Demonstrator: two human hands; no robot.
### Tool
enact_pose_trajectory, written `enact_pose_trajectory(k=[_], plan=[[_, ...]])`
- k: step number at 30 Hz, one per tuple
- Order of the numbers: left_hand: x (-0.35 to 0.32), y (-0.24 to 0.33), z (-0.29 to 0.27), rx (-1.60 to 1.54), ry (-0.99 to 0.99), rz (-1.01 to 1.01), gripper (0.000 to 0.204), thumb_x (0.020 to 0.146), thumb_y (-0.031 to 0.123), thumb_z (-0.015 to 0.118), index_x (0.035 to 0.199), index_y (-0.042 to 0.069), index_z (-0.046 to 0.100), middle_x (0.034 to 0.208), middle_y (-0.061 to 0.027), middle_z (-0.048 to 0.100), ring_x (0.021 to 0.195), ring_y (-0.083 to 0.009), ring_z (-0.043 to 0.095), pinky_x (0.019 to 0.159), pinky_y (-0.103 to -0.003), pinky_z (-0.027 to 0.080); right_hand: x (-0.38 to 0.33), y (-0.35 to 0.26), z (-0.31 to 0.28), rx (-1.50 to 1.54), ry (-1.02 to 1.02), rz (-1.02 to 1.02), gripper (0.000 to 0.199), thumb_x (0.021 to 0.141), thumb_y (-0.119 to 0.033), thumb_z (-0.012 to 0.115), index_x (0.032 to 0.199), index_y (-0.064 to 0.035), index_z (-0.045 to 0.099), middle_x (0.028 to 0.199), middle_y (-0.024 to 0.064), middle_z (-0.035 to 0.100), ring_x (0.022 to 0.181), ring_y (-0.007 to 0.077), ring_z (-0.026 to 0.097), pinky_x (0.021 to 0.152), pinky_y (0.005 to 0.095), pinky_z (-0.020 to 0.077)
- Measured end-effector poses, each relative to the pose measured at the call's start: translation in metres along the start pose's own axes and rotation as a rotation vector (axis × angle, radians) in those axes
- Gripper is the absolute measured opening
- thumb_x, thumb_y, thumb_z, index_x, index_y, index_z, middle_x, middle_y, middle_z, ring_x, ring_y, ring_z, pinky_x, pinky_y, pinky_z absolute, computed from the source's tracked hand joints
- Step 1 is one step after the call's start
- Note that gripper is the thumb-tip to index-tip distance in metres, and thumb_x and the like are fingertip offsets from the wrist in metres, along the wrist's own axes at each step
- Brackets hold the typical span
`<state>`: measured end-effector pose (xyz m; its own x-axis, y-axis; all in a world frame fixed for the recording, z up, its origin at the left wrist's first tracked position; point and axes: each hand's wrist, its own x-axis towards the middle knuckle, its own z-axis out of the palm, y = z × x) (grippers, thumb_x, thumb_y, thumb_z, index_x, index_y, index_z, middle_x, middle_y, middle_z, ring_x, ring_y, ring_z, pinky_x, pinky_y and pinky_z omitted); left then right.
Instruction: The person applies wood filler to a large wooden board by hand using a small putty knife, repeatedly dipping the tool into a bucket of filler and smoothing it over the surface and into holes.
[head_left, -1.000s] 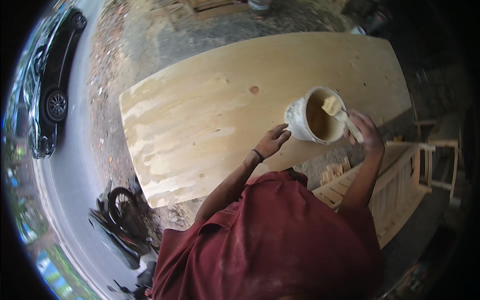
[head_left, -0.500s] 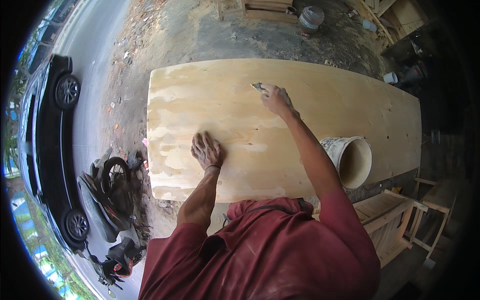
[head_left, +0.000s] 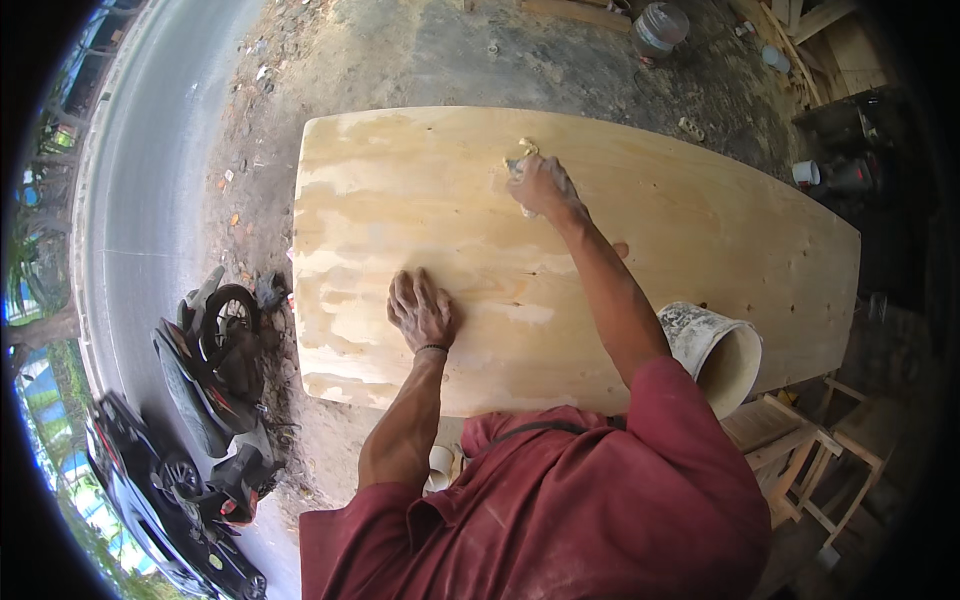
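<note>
A large pale plywood sheet (head_left: pixel 720 230) lies flat in front of me. My left hand (head_left: pixel 420 310) rests palm down on its near part, fingers spread, holding nothing. My right hand (head_left: pixel 541 185) reaches out to the far middle of the sheet and grips a small scraper with a dab of yellowish filler (head_left: pixel 524 150) at its tip, pressed to the wood. A white bucket (head_left: pixel 712 353) with beige filler stands on the sheet's near edge, just right of my right arm.
A motorbike (head_left: pixel 215 365) is parked on the ground to the left, beside a road. A wooden frame (head_left: pixel 800 450) stands at the lower right. Cans (head_left: pixel 660 25) and small pots (head_left: pixel 806 172) sit on the dirt beyond the sheet.
One second ago my right hand held the scraper in the bucket, steadied by my left. The bucket now stands on the sheet, my left hand lies flat, and my right hand has reached far out.
</note>
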<state>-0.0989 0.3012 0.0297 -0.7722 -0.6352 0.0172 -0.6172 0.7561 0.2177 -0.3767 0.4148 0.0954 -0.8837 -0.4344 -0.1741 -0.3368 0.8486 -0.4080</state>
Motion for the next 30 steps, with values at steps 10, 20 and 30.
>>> enact_pose_trajectory(k=[10, 20, 30], plan=[[-0.003, -0.004, 0.011, 0.041, -0.010, -0.006, 0.059, 0.089, 0.038, 0.052, 0.144, 0.020, 0.037, 0.151, -0.0141, 0.026, 0.139, -0.0335, 0.024, 0.112, -0.050, 0.018, -0.025, 0.076, -0.007, 0.095, -0.024, 0.138, 0.026, 0.079, -0.024, 0.061, 0.092, -0.0033, 0.069, 0.082, 0.0248, 0.068, 0.078, 0.0410, 0.068, 0.071, 0.0462, 0.0568], [-0.004, 0.002, 0.008, 0.042, 0.009, 0.002, 0.056, 0.092, 0.037, 0.050, 0.144, 0.020, 0.038, 0.151, -0.0129, 0.028, 0.139, -0.0308, 0.025, 0.111, -0.049, 0.019, -0.031, 0.152, 0.006, 0.043, 0.235, 0.131, 0.022, 0.081, -0.022, 0.059, 0.088, -0.0027, 0.067, 0.082, 0.0268, 0.067, 0.079, 0.0417, 0.067, 0.071, 0.0476, 0.0559], [-0.003, 0.000, 0.006, -0.006, 0.021, -0.002, 0.056, 0.091, 0.037, 0.049, 0.143, 0.019, 0.039, 0.150, -0.0148, 0.030, 0.140, -0.0320, 0.025, 0.112, -0.049, 0.018, -0.040, 0.190, -0.029, 0.055, 0.264, 0.249, 0.025, 0.080, -0.024, 0.061, 0.094, -0.0047, 0.068, 0.087, 0.0221, 0.069, 0.081, 0.0427, 0.067, 0.072, 0.0473, 0.0558]])
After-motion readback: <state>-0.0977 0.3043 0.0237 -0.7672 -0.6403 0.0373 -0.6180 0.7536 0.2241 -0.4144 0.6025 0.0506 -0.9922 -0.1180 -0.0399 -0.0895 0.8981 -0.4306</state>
